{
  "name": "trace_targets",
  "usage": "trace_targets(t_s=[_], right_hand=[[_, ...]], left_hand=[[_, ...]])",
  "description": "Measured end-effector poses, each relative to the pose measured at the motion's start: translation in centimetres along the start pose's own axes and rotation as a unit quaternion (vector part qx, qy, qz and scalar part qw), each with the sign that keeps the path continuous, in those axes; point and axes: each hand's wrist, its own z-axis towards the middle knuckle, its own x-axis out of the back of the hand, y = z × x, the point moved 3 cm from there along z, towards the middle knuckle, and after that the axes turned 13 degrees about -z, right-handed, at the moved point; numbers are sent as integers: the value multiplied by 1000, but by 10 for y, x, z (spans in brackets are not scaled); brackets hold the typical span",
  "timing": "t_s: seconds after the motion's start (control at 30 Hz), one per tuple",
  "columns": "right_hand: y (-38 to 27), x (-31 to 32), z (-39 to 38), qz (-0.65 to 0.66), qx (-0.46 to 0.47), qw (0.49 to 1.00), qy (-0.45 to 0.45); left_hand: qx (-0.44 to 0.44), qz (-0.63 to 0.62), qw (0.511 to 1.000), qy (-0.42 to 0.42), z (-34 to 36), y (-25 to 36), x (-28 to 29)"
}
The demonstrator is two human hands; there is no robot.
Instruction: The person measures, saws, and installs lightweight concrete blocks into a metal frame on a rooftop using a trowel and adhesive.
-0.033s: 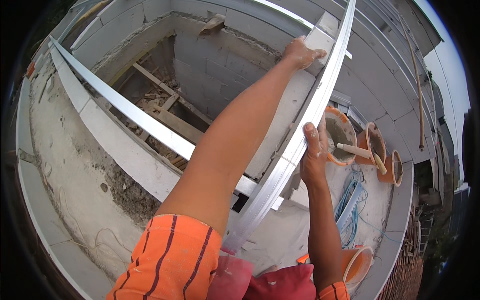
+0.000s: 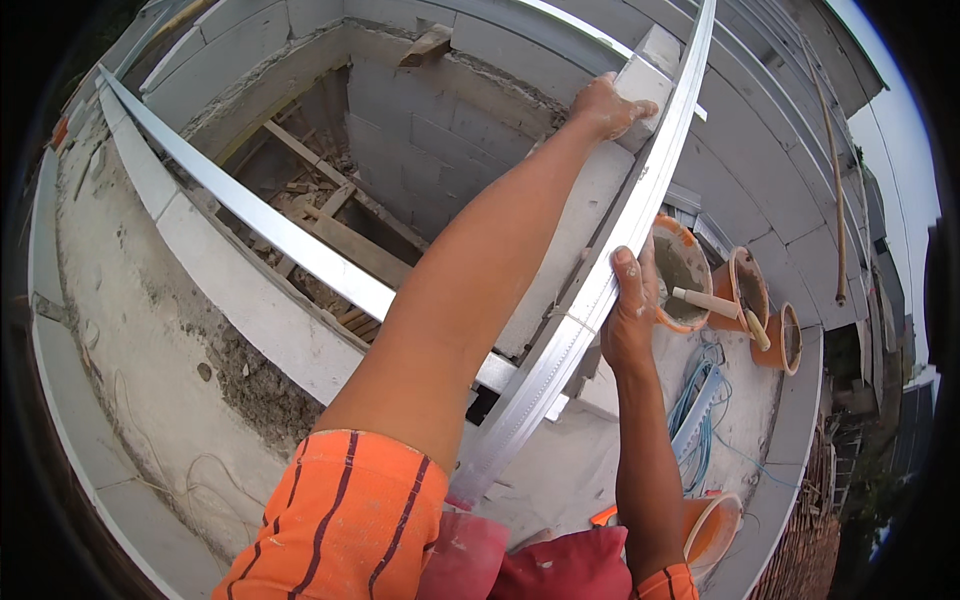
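At the top right of the head view, my left hand (image 2: 610, 108) grips a white aerated block (image 2: 645, 80) sitting on the inner wall's top (image 2: 548, 250). My right hand (image 2: 634, 305) is closed on the side of a long silver metal channel (image 2: 668, 165), its thumb on the near face; the fingers behind are partly hidden. This channel runs diagonally from the lower middle to the top, just right of the block. A second silver channel (image 2: 250, 220) crosses the opening on the left, partly hidden by my left forearm.
An opening holds wooden planks (image 2: 355, 250) and rubble. Mortar buckets (image 2: 680, 275) with tool handles (image 2: 705, 300) stand at right, near blue cable coils (image 2: 690, 410) and another orange bucket (image 2: 710, 530). A long pole (image 2: 835, 200) leans by the right wall. Low block walls (image 2: 75, 400) edge the floor.
The view has shifted very slightly. Both of my hands keep the same holds on the block and the channel.
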Motion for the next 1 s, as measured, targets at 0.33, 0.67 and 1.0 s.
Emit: trace_targets(t_s=[0.33,0.67,1.0], right_hand=[[-4,-8,-2,26,-17,1000,-4],[-10,-2,-3,34,-25,999,5],[47,151,-107,-217,-118,967,66]], left_hand=[[70,17,997,-23,-13,9,2],[49,7,998,-27,-19,11,-6],[54,285,955,-57,-13,67,-25]])
